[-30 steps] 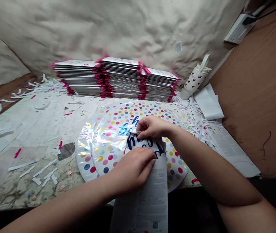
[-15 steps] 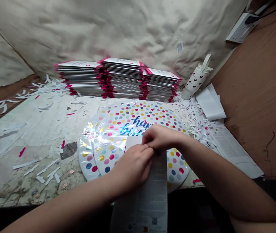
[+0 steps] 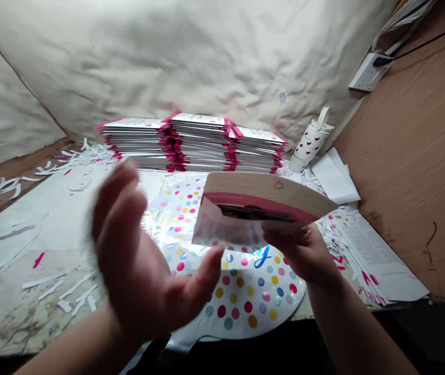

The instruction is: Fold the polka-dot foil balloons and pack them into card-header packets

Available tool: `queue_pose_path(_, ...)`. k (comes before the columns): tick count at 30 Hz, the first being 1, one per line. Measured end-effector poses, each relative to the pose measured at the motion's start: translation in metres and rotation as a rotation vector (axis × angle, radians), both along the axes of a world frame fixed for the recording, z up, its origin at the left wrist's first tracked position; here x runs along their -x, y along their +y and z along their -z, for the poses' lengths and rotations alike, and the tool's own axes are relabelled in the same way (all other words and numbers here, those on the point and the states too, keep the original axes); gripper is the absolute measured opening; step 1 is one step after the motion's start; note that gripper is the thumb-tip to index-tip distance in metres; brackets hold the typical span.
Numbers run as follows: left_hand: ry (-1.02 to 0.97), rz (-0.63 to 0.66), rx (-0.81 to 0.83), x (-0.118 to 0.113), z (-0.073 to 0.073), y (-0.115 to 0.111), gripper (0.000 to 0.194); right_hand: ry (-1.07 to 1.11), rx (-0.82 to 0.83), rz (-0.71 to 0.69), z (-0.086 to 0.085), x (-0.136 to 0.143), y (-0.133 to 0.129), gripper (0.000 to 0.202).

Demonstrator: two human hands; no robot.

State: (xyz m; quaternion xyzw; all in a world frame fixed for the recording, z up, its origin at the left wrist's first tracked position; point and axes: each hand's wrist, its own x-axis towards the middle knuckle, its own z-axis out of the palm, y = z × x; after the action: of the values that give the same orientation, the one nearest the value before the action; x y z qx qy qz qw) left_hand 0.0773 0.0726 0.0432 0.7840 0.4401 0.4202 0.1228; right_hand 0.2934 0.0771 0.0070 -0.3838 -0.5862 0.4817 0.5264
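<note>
My right hand point(image 3: 304, 250) grips an open-topped paper envelope point(image 3: 242, 182) by its lower right side. A pink band and a dark gap show at the envelope's mouth; what lies inside is too dark to name. My left hand point(image 3: 148, 260) is raised to the left of it, slightly blurred, with fingers and thumb spread and nothing between them. Below both hands lies a flat foil balloon point(image 3: 242, 307), white with coloured dots and some blue lettering. Part of it is hidden by the envelope and my left hand.
Stacks of pink-edged packets point(image 3: 202, 143) stand along the back wall. At the right are a heart-patterned tumbler point(image 3: 310, 146), printed sheets point(image 3: 390, 260) and paper shreds. Cut paper strips point(image 3: 76, 291) litter the table's left side. A power socket point(image 3: 371, 73) is fixed above right.
Both hands were together on a long printed sheet over the balloon. Now they are apart: the right holds the envelope up, the left has let go and opened. The view has tilted slightly up.
</note>
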Motion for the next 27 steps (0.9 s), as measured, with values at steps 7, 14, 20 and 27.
queue_pose_path(7,-0.434,0.276,0.418,-0.008,0.032,0.015,0.060,0.003,0.110,-0.073,0.007,0.009,0.003,0.033)
queue_pose_path(14,-0.504,0.228,0.931,0.006,0.029,0.004,0.023,-0.081,0.107,0.002,-0.002,-0.002,0.031,0.020)
queue_pose_path(20,-0.535,0.071,1.212,0.000,0.077,-0.012,0.042,-0.782,-0.214,0.173,0.028,0.010,0.024,0.018)
queue_pose_path(27,-0.454,-0.014,1.100,-0.016,0.087,-0.027,0.046,-0.925,-0.473,-0.030,0.039,0.041,-0.021,0.019)
